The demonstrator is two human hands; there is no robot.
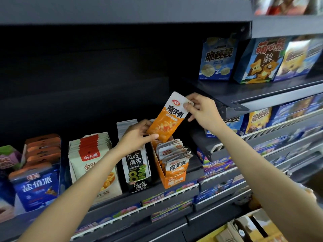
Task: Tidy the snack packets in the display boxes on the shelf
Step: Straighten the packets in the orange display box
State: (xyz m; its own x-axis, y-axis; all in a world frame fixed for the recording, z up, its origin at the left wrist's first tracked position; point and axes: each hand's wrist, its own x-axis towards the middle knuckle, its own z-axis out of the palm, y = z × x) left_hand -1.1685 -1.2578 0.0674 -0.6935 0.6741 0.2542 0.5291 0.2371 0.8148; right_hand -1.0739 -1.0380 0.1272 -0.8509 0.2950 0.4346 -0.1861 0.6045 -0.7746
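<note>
I hold one orange snack packet (168, 117) tilted in the air, just above the back of its orange display box (172, 179) on the dark shelf (152, 191). My right hand (201, 110) pinches its white top corner; my left hand (138, 137) grasps its bottom edge between thumb and fingers (153, 136). More matching packets (174, 154) lean forward in the box. To its left stand a black seaweed box (138, 166), a cream box (92, 163) and a blue box (37, 182). To do this well, I should turn the packet upright, face forward, and slide it down behind the row without crumpling it.
</note>
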